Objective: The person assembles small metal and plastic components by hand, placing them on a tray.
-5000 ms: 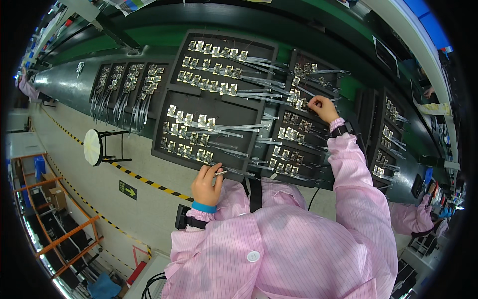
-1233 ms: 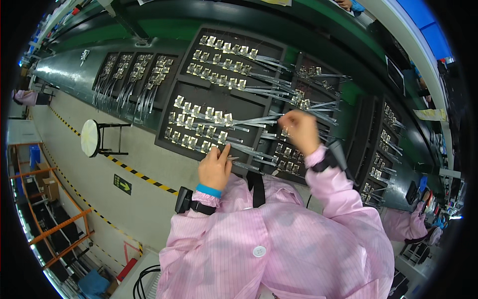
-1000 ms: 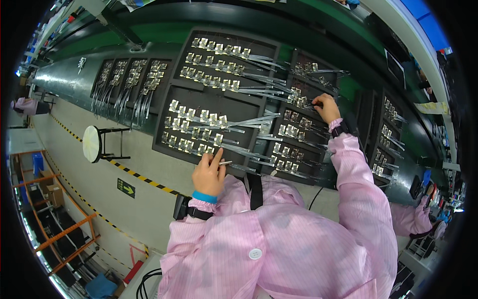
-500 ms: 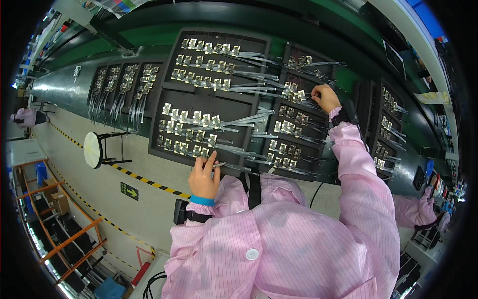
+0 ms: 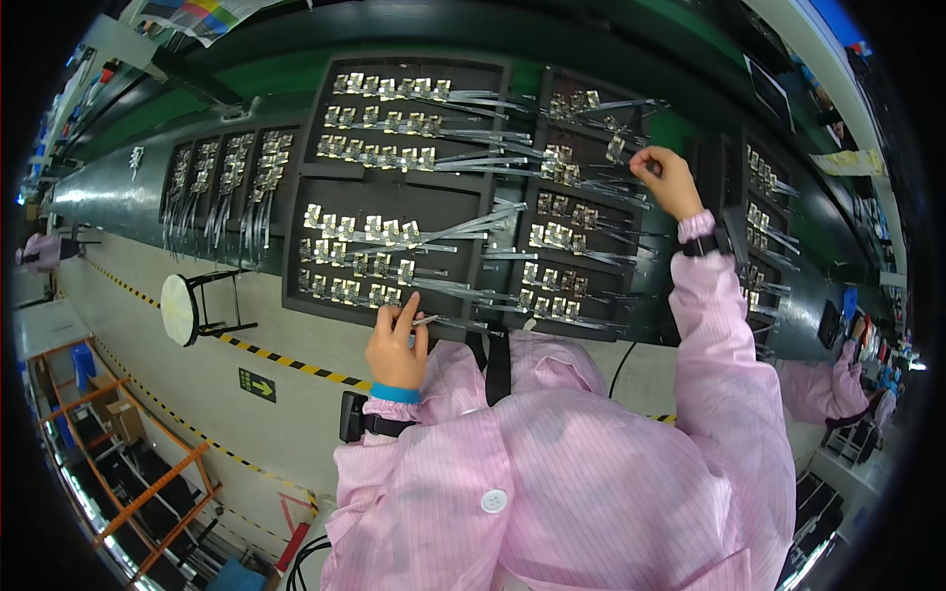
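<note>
My right hand [image 5: 668, 182] is raised over the right tray [image 5: 631, 212], thumb and fingertips pinched together. A small circuit board [image 5: 615, 148] with a cable hangs at the fingertips; the pinch seems to be on its cable. My left hand [image 5: 397, 347] is at the near edge of the lower left tray [image 5: 448, 202], by the last boards of the bottom row [image 5: 347, 291]. Between its curled fingers lies a pale thin strip [image 5: 426, 319], seemingly a cable end. Rows of small boards with grey flat cables trailing rightward fill both trays.
Another dark tray [image 5: 234, 187] of boards lies at the left, and one [image 5: 767, 227] at the far right. A round stool [image 5: 179, 309] stands beyond the bench's left side. An orange rack [image 5: 148, 492] is at lower left. Another person's pink sleeve [image 5: 826, 386] shows at right.
My right hand has moved up and slightly right, and a board now hangs apart from its row at the fingertips. The left hand keeps its place by the bottom row. The whole view has shifted slightly.
</note>
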